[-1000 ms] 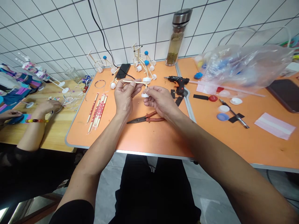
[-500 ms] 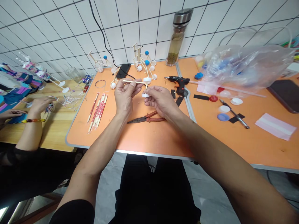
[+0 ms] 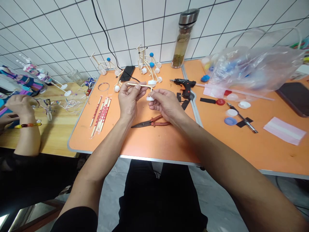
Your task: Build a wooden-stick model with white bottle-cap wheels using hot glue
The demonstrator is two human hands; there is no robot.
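Between thumb and fingers, my left hand pinches a thin wooden stick that lies nearly level. Its right end meets a short piece with white bottle caps at its ends. My right hand is closed on that capped piece, near the lower cap. Fingers hide part of the joint. Below both hands lie long-nose pliers with red handles. Behind them stand stick models with blue balls and cap wheels. A black glue gun rests to the right of my right hand.
Wrapped chopsticks lie on the left of the orange table. A tall tea bottle stands at the back. On the right are loose caps, a pen and a plastic bag. A co-worker's hand is at the wooden table.
My hands and the joined sticks stay almost still. The co-worker's hand at the left has moved farther left.
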